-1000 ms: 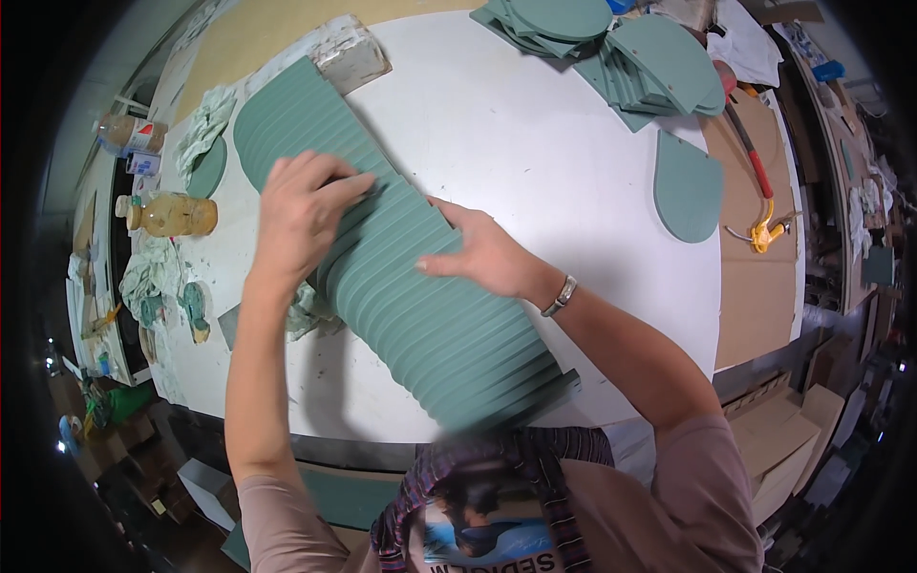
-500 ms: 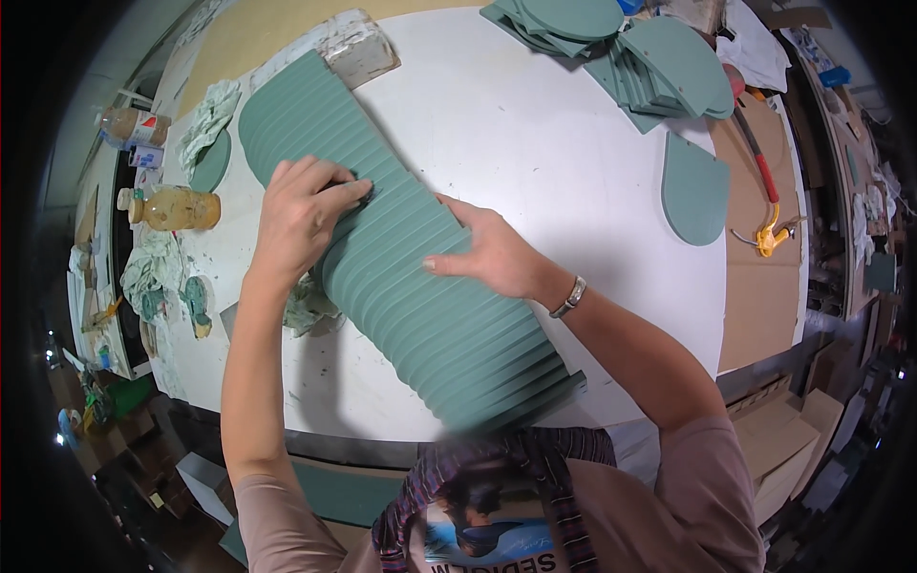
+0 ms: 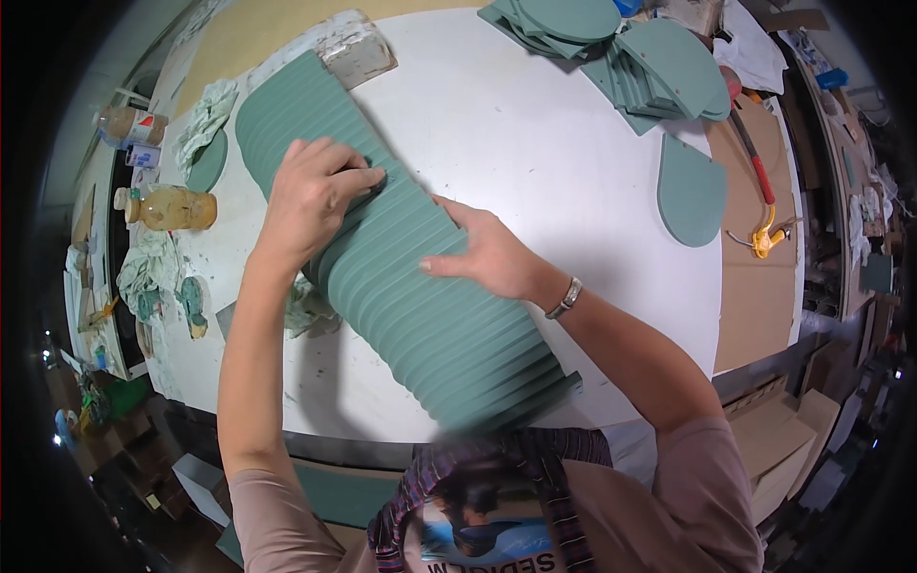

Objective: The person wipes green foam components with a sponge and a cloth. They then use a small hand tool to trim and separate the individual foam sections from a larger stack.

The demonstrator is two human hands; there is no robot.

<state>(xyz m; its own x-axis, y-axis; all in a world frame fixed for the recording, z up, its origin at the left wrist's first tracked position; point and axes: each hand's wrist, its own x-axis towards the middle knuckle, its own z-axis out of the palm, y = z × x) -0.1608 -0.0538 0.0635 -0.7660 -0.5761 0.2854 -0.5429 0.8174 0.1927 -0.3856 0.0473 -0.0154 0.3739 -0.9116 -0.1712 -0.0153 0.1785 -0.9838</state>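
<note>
A long row of green rounded panels leans in overlapping layers, running diagonally from the far left toward my body. My left hand is closed in a pinch over the row's upper middle. A small dark bit shows at its fingertips, too hidden to name, against the panels' edges. My right hand grips the row at its right side, thumb lying across the layered edges and fingers partly hidden behind them. The row's far end rests by a paint-smeared white block.
Green panels lie piled at the far right, with a single panel nearer. A red-handled tool with a yellow head lies on brown board. At left are a bottle of yellowish liquid, crumpled cloths and a stained brush-like piece.
My left hand has slid slightly to the right and away from me across the panel edges. My right hand keeps its hold on the row.
</note>
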